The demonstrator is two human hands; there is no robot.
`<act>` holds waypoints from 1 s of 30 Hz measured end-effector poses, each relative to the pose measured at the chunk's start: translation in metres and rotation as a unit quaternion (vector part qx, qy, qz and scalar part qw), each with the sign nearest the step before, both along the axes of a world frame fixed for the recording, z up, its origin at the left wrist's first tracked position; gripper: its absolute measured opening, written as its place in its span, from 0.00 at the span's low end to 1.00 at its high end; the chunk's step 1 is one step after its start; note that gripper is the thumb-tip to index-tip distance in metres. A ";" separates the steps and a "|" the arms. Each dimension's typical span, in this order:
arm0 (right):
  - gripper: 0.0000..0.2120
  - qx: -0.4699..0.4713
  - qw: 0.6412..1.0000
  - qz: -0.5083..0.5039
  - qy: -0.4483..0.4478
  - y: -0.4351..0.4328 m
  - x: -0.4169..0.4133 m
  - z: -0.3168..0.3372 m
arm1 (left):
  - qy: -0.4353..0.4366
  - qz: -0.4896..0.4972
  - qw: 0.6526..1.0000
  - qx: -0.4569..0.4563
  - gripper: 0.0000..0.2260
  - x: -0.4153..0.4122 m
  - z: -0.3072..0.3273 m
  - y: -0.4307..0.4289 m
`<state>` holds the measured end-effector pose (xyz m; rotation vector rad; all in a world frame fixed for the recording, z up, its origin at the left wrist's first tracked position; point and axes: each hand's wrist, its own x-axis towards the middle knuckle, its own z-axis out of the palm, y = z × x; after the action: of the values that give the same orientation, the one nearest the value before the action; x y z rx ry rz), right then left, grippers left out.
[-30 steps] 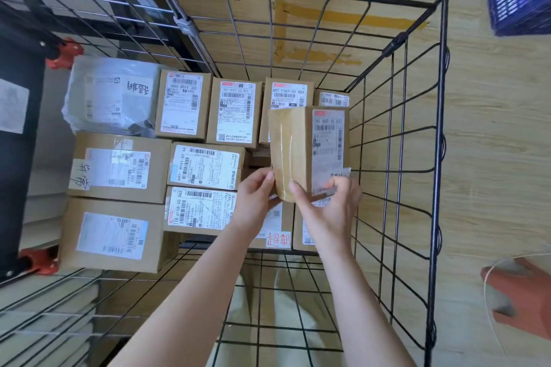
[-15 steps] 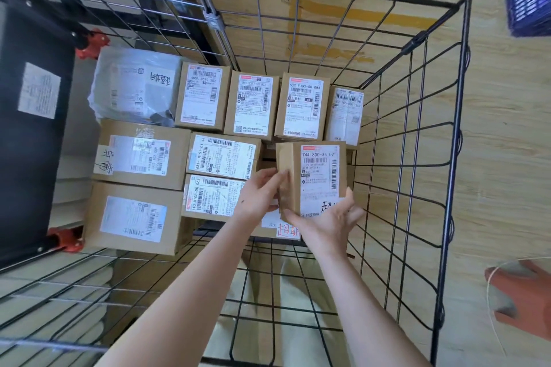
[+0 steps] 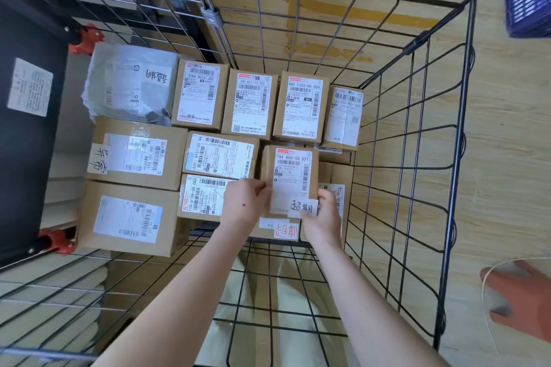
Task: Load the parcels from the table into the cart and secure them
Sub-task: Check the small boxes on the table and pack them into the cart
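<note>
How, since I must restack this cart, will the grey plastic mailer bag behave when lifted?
Probably floppy: the grey plastic mailer bag is wrinkled and rumpled. It is likely slippery, since its film looks glossy. It seems unlikely to roll, because it lies flat.

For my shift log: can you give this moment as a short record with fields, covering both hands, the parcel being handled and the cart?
left hand: grips the left edge of the parcel labelled 744 800-35 021
right hand: holds its lower right corner, at a handwritten tag
parcel position: inside the wire cart, among the stacked boxes
other load: rows of labelled cardboard boxes, one grey plastic bag at far left
</note>
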<state>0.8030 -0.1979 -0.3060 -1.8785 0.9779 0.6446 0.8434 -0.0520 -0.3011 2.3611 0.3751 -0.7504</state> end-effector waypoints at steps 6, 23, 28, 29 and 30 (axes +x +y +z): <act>0.25 -0.003 1.000 -0.011 -0.011 0.017 0.017 -0.025 | -0.028 -0.112 0.990 0.077 0.11 0.005 -0.012 -0.014; 0.29 0.023 0.997 0.080 -0.002 -0.005 0.030 -0.026 | -0.041 -0.288 0.954 0.070 0.20 -0.001 -0.018 -0.030; 0.30 0.007 0.992 0.123 0.037 -0.016 0.038 -0.008 | -0.012 -0.206 0.978 0.038 0.18 0.005 -0.004 -0.028; 0.29 0.003 0.992 0.119 0.038 -0.018 0.039 -0.001 | -0.012 -0.189 0.981 0.033 0.18 0.005 0.002 -0.027; 0.28 -0.002 0.992 0.118 0.035 -0.021 0.040 0.008 | -0.018 -0.172 0.985 0.026 0.16 0.004 0.009 -0.026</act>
<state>0.8434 -0.2186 -0.2981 -2.0051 0.8059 0.8529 0.8476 -0.0776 -0.2926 2.5185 -0.0329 -0.8595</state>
